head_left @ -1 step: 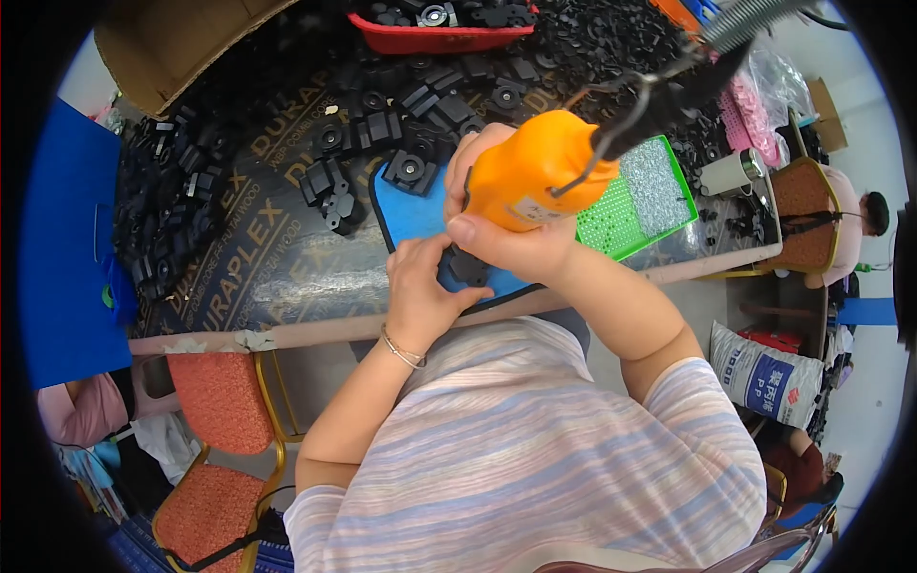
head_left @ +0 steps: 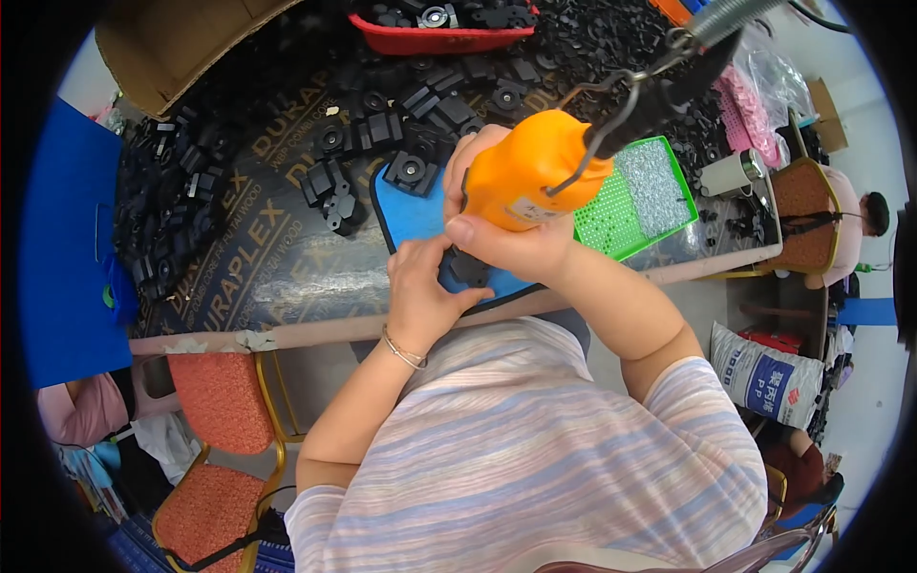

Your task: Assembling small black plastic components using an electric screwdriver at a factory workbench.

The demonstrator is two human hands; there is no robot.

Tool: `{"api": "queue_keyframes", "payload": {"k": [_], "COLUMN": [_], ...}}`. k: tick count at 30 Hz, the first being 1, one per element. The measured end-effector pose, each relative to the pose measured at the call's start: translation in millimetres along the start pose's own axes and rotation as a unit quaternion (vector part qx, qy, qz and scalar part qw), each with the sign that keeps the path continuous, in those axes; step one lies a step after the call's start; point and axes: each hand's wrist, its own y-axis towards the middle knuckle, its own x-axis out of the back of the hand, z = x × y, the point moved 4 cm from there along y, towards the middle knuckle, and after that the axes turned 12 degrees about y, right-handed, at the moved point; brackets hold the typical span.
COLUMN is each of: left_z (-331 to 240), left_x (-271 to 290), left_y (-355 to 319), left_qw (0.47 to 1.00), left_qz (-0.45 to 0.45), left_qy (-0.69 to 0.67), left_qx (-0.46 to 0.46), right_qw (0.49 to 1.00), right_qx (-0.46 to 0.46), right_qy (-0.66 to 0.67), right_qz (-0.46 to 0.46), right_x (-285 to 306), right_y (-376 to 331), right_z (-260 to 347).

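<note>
along the near edge of the counter [head_left: 296, 286], open rm is a bare strip l of the blue mat [head_left: 406, 212], btwn it & the black pcs [head_left: 162, 272] heaped at far l; far side's packed w/ more pcs. red tray [head_left: 439, 41], far ctr, holds black pcs & a round silvery one. green tray [head_left: 611, 218], r of the mat, has a heap of tiny silvery bits [head_left: 654, 191] at its r end, holed floor showing at l. orange power tool [head_left: 540, 167], above the mat, has its long axis slanting: corded end up & far r, toward the spring [head_left: 735, 19], other end down near l, hidden by the r hand [head_left: 523, 252]. that grip's wrapped snug round the tool. l hand [head_left: 420, 294]: grip part curled, fingers & thumb either side of a black part [head_left: 466, 269], touching it. can't tell if tool tip meets it.
</note>
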Motion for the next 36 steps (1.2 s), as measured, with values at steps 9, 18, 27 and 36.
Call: {"api": "queue_keyframes", "payload": {"k": [9,18,27,36], "left_z": [-1.1,-3.7,-2.2,0.1], "left_x": [0.8,0.7,-1.0,-3.9], "left_y": [-2.1,-3.1,-5.3,-6.1], "left_qw": [1.000,0.999,0.998,0.998], "left_qz": [-0.013,0.002,-0.004,-0.002], "left_qy": [0.017,0.052,0.051,0.054], "left_qx": [-0.006,0.014,0.020,0.017], "right_qw": [0.999,0.996,0.959,0.940], "right_qx": [0.001,0.053,0.141,0.133], "right_qy": [-0.015,0.038,-0.067,-0.121], "right_qz": [0.037,-0.061,-0.238,-0.289], "right_x": [-5.1,7.9,124.4,146.9], "right_y": [3.2,3.8,-39.1,-52.8], "right_z": [-5.6,14.4,78.8,67.0]}}
